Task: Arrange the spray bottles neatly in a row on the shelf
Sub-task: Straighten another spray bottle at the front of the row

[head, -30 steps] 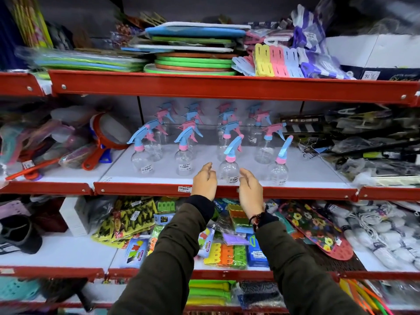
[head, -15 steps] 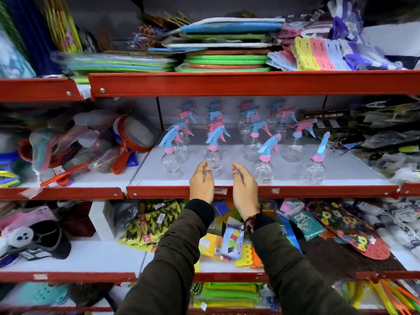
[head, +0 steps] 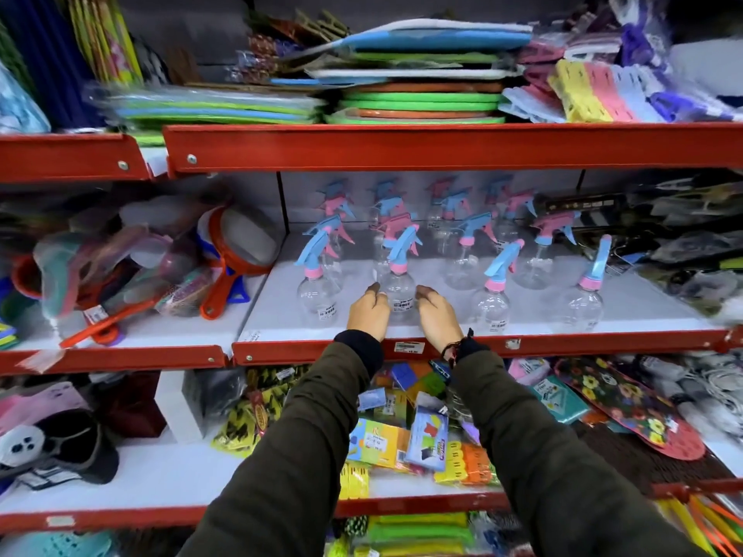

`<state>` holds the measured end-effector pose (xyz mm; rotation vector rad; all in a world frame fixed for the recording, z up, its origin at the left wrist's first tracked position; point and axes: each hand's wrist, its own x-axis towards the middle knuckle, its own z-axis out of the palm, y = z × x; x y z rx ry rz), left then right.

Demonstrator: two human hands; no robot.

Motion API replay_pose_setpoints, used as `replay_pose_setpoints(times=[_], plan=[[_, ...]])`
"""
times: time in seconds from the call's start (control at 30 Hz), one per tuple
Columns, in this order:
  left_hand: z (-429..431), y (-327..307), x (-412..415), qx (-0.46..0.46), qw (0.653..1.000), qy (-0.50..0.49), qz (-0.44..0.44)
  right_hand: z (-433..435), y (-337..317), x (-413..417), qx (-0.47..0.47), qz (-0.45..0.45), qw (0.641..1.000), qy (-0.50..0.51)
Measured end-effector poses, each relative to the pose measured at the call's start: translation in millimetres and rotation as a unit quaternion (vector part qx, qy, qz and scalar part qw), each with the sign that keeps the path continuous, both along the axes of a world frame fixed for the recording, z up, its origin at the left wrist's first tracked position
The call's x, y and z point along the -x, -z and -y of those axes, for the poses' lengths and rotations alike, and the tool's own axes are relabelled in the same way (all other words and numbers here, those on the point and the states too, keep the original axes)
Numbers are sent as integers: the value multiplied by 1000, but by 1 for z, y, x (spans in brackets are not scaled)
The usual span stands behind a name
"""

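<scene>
My left hand and my right hand reach over the red front lip of the white shelf, one on either side of a clear spray bottle with a blue trigger and pink collar. My fingers are curved and spread, cupped close to the bottle's round body, left fingertips at its left flank, right fingertips at its right flank; neither hand is clenched, and I cannot tell whether they actually press on the plastic or sit just off it. The bottle stands upright in the front row, its barcode label facing me.

Just to its left stands another clear spray bottle, also blue-triggered and upright. To the right of my hands are two more front bottles, one near and one further along, with wider gaps between them. Behind these, more spray bottles with pink and blue heads run back toward the shelf's rear wall in rough files, blurred.

Left of the divider lie red-handled strainers in a jumble. On the red shelf above, flat green and orange mats are stacked. My sleeves are dark olive, and a dark cord bracelet sits at my right wrist
</scene>
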<state>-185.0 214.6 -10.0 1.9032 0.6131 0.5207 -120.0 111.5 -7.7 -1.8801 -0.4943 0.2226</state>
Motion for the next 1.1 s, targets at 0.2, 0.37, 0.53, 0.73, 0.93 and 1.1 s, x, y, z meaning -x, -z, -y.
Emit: replay_pose_setpoints(times=[0.2,0.37,0.53,0.73,0.93,1.1], plan=[[6,6,18,-17,1000,2,7,9,3,19,24,47,999,8],[13,6,30,-24,1000,2,14,16,5,34,55,87,994,23],[19,8,34,-35,999,-4,19,23,4,36,86,100,991,23],[21,10,39,-32,999,-10,24,24,7,38,84,108,990,42],[15,17,51,-41,996,-41,71,31,10,57,-7,133,984,117],[2,20,70,-30,989,-60,132,25,11,91,-83,156,981,78]])
